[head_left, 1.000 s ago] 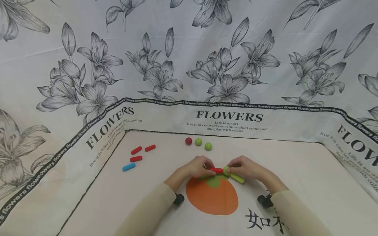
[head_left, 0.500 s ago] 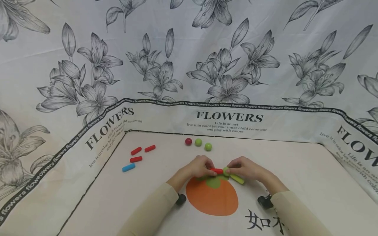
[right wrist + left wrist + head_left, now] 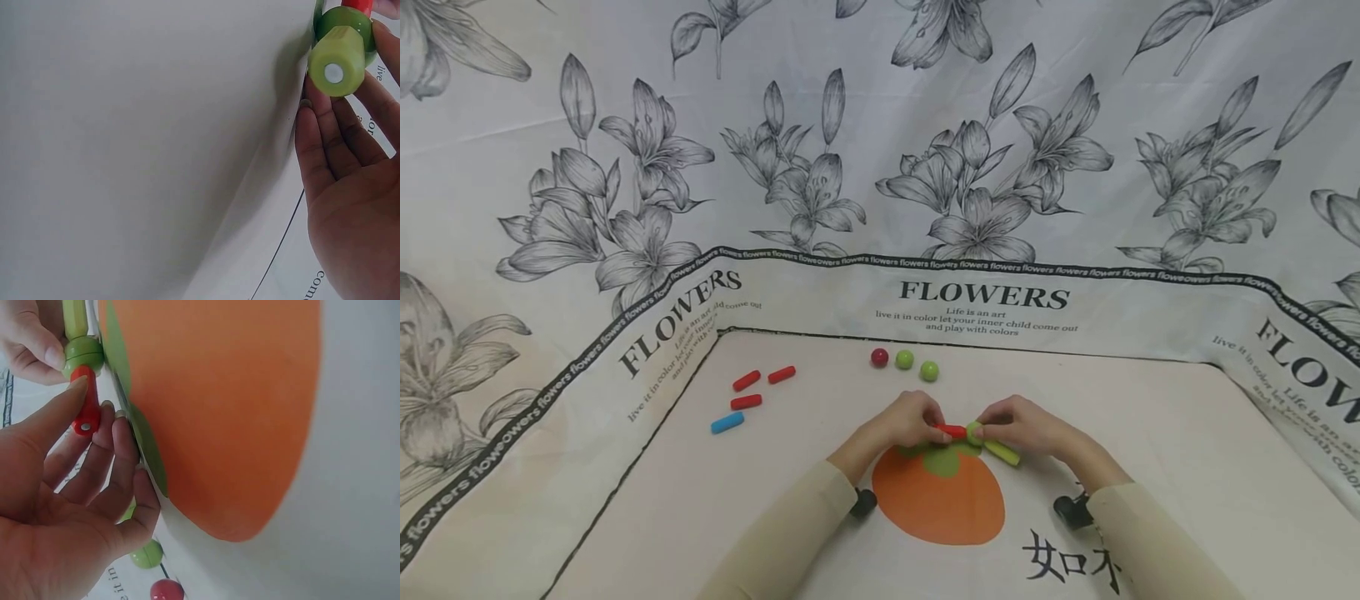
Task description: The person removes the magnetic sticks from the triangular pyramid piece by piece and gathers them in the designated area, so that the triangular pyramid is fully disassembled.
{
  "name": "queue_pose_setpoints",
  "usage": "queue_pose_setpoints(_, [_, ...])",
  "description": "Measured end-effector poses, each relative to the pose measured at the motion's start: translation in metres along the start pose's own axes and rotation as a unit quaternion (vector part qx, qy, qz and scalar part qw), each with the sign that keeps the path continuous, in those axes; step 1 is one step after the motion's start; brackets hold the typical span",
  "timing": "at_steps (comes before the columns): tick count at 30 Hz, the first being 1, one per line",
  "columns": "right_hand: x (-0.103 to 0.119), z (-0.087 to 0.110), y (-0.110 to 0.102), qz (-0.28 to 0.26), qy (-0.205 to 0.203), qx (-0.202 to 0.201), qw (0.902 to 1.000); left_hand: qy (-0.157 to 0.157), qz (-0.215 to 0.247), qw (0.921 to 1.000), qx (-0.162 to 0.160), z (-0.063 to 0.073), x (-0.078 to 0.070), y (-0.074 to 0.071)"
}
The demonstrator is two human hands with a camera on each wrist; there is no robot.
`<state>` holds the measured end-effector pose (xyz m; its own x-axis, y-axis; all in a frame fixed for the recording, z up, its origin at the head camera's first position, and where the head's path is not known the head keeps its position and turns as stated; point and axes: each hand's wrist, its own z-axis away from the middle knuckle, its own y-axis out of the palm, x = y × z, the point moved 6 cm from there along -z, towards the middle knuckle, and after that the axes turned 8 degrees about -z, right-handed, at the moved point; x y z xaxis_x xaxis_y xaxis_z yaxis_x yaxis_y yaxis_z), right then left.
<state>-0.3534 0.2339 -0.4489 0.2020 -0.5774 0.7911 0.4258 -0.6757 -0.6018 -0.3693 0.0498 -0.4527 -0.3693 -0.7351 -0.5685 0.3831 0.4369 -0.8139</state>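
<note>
Over the top of a printed orange persimmon, my left hand (image 3: 910, 419) pinches a red rod (image 3: 953, 432) between thumb and fingers. The rod's free end shows a small silvery dot in the left wrist view. Its other end meets a green ball (image 3: 83, 355). My right hand (image 3: 1026, 427) holds that ball between thumb and fingers. From the ball's other side a yellow-green rod (image 3: 1002, 452) sticks out at an angle, its pale round tip facing the camera in the right wrist view. Fingers partly cover the ball and the red rod.
At the back of the table (image 3: 1150, 433) lie a dark red ball (image 3: 879, 357) and two green balls (image 3: 929, 371). Towards the left are several red rods (image 3: 747, 402) and a blue rod (image 3: 727, 422). A flower-printed cloth (image 3: 820, 292) rises behind and at the sides.
My left wrist has shifted slightly to the right. Both hands keep their hold on the joined pieces, and the loose pieces stay where they were.
</note>
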Motion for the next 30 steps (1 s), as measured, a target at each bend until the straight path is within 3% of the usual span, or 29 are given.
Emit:
queue_pose_setpoints(9, [-0.004,-0.002,0.001,0.003,0.011,-0.001,0.9999,-0.029,0.012,0.9994,-0.016,0.0,0.005,-0.001])
queue_pose_setpoints(16, [-0.003,-0.001,0.001,0.007,0.008,0.0,0.9999,-0.023,0.013,0.9993,-0.026,0.003,0.007,-0.004])
queue_pose_setpoints(25, [-0.004,-0.001,-0.001,0.014,0.004,-0.004,0.9999,-0.031,0.029,0.9981,-0.046,0.023,0.016,-0.018])
queue_pose_setpoints(30, [-0.001,0.0,0.001,-0.003,0.006,-0.004,1.0,-0.025,0.029,0.997,-0.067,0.037,0.037,-0.035])
